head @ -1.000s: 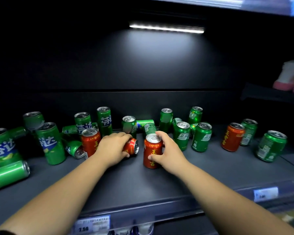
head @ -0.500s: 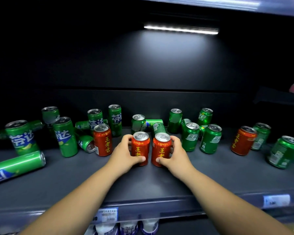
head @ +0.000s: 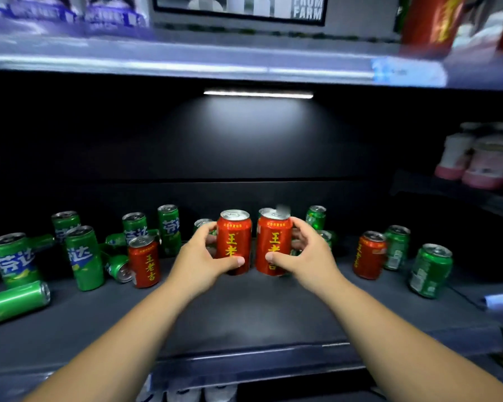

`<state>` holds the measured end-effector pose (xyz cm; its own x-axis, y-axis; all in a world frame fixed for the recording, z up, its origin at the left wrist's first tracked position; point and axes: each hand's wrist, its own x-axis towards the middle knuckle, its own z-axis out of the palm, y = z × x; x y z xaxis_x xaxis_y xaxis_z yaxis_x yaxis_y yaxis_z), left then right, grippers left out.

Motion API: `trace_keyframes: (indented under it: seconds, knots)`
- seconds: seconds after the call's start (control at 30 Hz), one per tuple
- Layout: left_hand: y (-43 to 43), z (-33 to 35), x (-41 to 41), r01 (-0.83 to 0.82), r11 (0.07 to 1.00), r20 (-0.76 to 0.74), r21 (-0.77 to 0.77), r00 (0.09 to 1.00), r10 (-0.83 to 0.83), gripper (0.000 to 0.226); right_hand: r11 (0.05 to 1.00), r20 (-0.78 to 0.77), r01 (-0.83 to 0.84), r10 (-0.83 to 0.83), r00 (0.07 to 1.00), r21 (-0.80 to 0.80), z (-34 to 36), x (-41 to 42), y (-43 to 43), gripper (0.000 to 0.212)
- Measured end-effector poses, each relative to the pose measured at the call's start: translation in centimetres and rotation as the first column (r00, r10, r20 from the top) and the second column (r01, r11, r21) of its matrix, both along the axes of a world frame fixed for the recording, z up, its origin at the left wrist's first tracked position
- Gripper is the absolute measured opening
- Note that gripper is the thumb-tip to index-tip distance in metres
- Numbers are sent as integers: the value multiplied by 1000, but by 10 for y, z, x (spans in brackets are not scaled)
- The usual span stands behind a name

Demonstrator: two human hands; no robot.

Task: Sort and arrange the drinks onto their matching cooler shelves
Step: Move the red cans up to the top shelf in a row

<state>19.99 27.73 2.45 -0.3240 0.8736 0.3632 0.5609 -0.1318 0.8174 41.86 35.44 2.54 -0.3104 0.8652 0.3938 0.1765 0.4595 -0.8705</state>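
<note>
A person reaches both arms into a dark cooler. The left hand (head: 206, 256) is wrapped around a red can (head: 233, 242), with the thumb in front and the fingers curled round the back. The right hand (head: 302, 253) grips a second red can (head: 273, 245) the same way. Both cans are upright and sit side by side, very close, maybe just touching. I cannot tell if their bottoms rest on the shelf (head: 244, 311) or are a little above it.

Everything else sits around these two cans. Left of them stands a third red can (head: 144, 261), upright on the shelf. Further left is a bunch of tall green cans (head: 83, 258), some standing and some lying down. One long green can (head: 15, 301) lies on its side far to the left, near the front edge. Behind the two held cans, more short green cans (head: 315, 217) peek out, partly hidden by the hands.

To the right of the held cans stands a fourth red can (head: 369, 254), with a green can (head: 397, 247) just beside it. Further right, another green can (head: 430, 270) stands tilted.

Above the held cans a light bar (head: 258, 94) glows under the top shelf (head: 186, 62), which looks blurry. High up on the right, pink bottles (head: 476, 158) sit on a side shelf.
</note>
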Motion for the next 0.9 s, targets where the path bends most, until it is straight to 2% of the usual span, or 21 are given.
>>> trace_keyframes:
  seconds: [0.1, 0.37, 0.53, 0.67, 0.9]
  knots:
    - [-4, 44, 44, 60, 994, -27, 94, 998, -58, 73, 995, -25, 15, -13, 1000, 94, 41, 44, -2, 84]
    - [-6, 146, 154, 156, 930, -94, 334, 987, -131, 69, 943, -165, 41, 15, 986, 332, 157, 167, -11, 73]
    - [-6, 201, 202, 151, 879, -125, 453, 987, -105, 67, 892, -183, 47, 41, 982, 450, 218, 217, -14, 81]
    - [-9, 250, 224, 145, 856, -192, 497, 980, -55, 64, 851, -178, 93, 0, 984, 517, 257, 245, -11, 84]
    - [10, 325, 233, 83, 836, -289, 542, 953, 92, 66, 813, -235, 197, -77, 969, 548, 318, 260, 31, 75]
